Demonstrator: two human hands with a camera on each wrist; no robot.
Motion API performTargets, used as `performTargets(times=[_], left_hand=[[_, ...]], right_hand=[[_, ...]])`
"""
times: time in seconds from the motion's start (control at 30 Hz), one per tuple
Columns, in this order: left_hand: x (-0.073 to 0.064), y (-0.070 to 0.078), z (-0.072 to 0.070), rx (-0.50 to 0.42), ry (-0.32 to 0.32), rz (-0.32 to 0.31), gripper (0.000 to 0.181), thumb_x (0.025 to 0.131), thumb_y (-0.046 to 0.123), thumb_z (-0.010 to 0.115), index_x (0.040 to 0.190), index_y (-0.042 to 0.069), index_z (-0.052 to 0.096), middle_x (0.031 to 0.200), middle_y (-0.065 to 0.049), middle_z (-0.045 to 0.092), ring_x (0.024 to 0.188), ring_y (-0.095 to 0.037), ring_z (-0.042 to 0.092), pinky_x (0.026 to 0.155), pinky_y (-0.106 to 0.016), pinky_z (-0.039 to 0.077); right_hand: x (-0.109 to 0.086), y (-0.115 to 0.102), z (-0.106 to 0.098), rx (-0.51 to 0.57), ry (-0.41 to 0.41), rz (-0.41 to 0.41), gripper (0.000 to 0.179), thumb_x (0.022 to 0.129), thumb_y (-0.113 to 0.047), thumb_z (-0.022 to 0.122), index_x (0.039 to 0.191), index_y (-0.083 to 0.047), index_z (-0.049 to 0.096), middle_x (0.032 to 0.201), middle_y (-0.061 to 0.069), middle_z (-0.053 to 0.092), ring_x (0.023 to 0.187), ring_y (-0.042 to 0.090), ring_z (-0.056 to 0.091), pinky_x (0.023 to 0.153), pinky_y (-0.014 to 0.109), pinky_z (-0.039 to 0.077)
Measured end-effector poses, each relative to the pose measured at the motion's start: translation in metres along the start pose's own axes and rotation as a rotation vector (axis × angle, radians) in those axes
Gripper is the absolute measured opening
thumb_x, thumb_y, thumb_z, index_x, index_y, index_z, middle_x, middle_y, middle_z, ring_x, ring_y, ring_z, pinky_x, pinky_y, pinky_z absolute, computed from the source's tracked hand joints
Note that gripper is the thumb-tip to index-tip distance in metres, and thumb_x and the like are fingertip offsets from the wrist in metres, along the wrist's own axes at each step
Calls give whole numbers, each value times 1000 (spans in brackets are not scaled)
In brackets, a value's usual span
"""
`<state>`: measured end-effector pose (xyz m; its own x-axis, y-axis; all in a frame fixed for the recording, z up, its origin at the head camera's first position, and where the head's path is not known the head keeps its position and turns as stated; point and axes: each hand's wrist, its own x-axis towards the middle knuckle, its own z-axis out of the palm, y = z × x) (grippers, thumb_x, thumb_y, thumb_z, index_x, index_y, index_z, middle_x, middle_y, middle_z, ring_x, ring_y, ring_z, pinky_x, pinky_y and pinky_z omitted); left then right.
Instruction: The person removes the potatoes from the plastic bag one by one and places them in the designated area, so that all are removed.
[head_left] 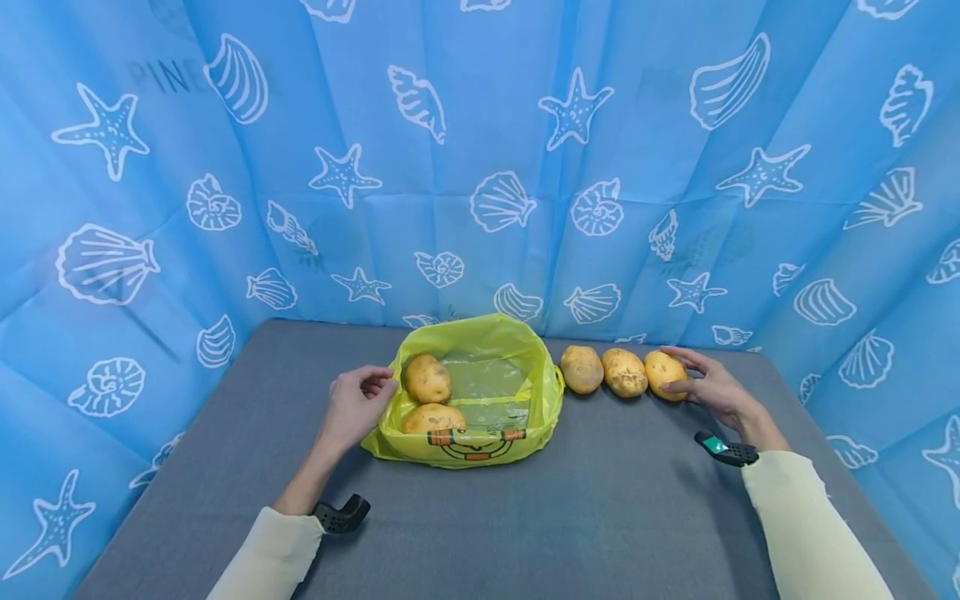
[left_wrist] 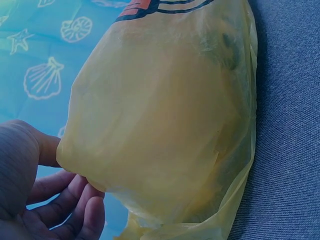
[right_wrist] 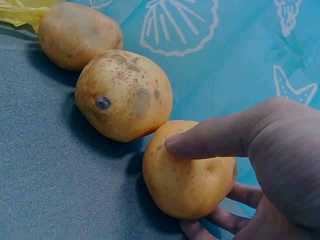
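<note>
A yellow-green plastic bag stands with its mouth spread wide on the table. Inside, on its left side, lie two potatoes, one potato behind the other potato. My left hand pinches the bag's left rim between thumb and fingers. Right of the bag sit three potatoes in a row. At the row's right end my right hand grips the last potato, thumb across its top and fingers round its far side. The middle potato has a dark spot; beyond it is the potato nearest the bag.
The grey cloth-covered table reaches back to a blue curtain printed with white shells and starfish, which also hangs along both sides. A black band is on the left wrist, another band on the right.
</note>
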<state>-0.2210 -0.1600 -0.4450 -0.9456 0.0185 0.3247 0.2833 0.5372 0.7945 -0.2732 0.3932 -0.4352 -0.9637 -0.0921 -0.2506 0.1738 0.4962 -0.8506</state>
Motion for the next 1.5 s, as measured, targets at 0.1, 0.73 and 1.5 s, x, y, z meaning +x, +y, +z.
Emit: performTargets(times=[0.1,0.73,1.5], left_hand=[[0,0,0,-7,-1,3,17,95,9,69,107,-3,74,88,-8,68,78,-18,61,68,-23,50],[0,1,-1,-2,8,13,16,94,8,69,105,-2,74,87,-8,68,78,-18,61,67,-22,50],[-1,3,-2,-10,-5,-15,16,95,7,69,107,-2,73,89,-9,68,80,-19,61,69,-23,50]], right_hand=[[-1,-1,0,5,0,4,85,93,-14,73,161,-7,22,158,39,8,136,52,30,92,45,48],[-9,-8,-11,1,22,-49,88,96,-23,72,162,-7,16,160,38,8,142,59,19,106,67,34],[-37,-97,34,-97,-16,-335,75,96,-21,72,159,-10,32,159,25,29,143,51,27,102,69,37]])
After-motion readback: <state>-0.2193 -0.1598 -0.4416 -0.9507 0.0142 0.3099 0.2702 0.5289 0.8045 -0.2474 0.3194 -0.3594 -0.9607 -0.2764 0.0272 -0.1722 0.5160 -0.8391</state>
